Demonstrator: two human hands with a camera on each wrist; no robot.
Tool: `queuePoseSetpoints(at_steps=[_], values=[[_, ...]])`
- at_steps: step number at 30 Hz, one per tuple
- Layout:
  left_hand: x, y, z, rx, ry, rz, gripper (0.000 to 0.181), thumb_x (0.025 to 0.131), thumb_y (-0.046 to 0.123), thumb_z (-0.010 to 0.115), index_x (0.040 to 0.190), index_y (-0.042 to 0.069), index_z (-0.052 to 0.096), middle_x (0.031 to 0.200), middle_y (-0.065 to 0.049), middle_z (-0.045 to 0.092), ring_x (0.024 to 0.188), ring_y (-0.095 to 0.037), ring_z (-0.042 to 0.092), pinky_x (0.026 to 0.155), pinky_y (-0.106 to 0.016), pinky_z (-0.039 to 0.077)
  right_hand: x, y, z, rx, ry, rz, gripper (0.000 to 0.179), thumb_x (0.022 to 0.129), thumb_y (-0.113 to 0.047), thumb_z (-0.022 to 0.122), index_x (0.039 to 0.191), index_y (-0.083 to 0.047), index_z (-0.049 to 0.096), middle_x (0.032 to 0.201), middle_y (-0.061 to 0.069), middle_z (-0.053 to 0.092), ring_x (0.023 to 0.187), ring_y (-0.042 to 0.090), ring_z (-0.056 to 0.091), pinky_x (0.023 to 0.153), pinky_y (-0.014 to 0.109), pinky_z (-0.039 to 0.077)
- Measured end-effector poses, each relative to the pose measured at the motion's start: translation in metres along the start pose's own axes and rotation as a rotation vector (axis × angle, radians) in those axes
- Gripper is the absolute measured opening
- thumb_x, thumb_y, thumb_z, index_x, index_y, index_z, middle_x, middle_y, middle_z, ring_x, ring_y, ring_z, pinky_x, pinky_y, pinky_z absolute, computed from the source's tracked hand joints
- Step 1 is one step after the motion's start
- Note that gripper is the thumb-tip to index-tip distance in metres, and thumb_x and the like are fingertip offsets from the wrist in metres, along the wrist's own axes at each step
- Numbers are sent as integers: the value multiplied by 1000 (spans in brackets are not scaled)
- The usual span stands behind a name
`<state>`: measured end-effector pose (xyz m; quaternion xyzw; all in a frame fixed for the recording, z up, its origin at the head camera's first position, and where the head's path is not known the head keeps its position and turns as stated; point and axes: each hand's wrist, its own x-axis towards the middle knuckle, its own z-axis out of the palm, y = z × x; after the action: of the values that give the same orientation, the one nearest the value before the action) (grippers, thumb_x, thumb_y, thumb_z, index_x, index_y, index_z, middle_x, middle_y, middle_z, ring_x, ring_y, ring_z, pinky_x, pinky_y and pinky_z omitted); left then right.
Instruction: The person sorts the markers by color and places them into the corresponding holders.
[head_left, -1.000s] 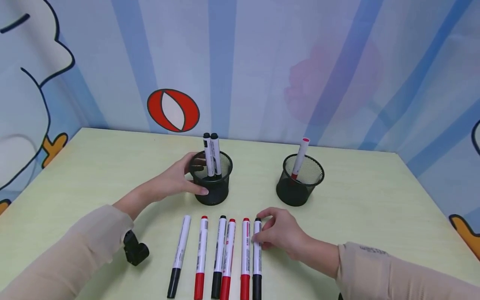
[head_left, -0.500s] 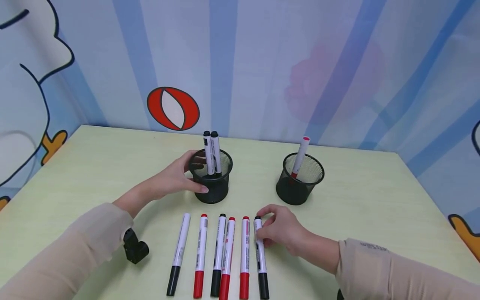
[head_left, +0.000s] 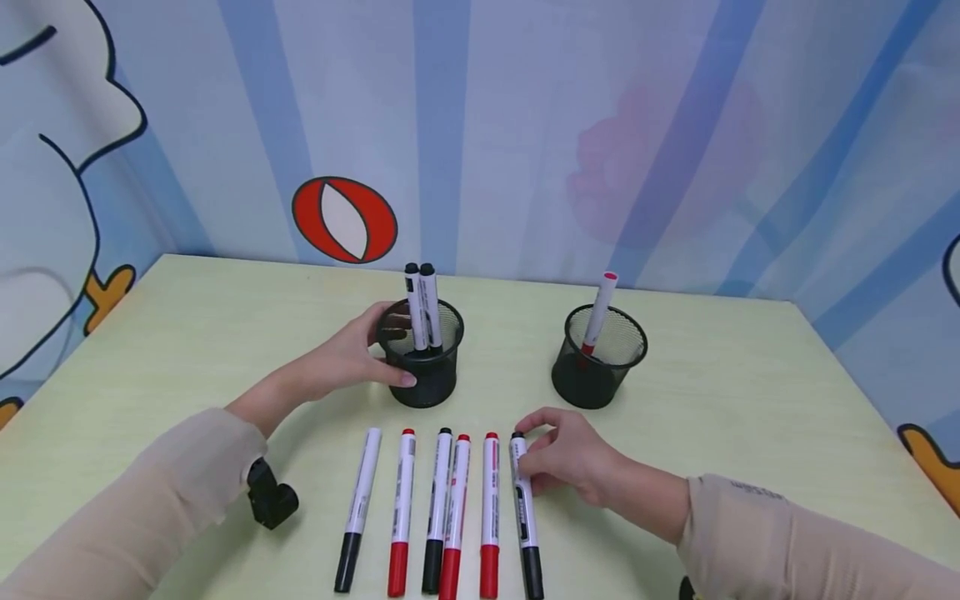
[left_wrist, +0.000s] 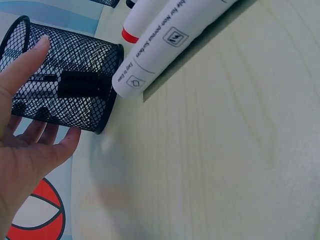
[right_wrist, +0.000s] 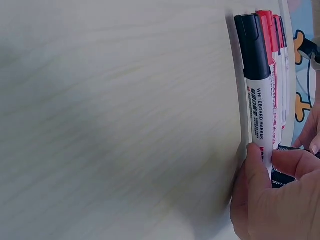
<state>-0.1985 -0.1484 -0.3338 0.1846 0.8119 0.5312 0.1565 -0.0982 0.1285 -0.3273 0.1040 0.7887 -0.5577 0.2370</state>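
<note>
The right hand [head_left: 572, 457] pinches the whiteboard marker [head_left: 526, 512] near its far end, just right of a red-capped marker [head_left: 491, 492]; long axis runs front to back, cap nearest; the left hand [head_left: 348, 354] grips the left mesh cup [head_left: 431, 385], beyond and leftward.

And the right hand [head_left: 566, 458] has edged a touch rightward, taking the end black-capped marker [head_left: 526, 521] along with it! A second ago that marker lay close alongside its red-capped neighbour [head_left: 490, 500], nearly parallel; now it slants, its capped end swung out to the right and the gap between the two plainly wider. It's rolled, too, bringing bold dark print up into view.
</note>
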Motion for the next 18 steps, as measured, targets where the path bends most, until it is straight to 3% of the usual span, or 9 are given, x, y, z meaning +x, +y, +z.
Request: queuePoseSetpoints(at_steps=[18], values=[[-1,2,-1,-3,-3,7,87,73,10,78,142,14,25,142,-9,36,132,-29,29,104,-54,30,-5,-16,-12,43,-27,-35,44,74,11,66,115,-1,53,88,15,57,67,21,60,67,37,56]])
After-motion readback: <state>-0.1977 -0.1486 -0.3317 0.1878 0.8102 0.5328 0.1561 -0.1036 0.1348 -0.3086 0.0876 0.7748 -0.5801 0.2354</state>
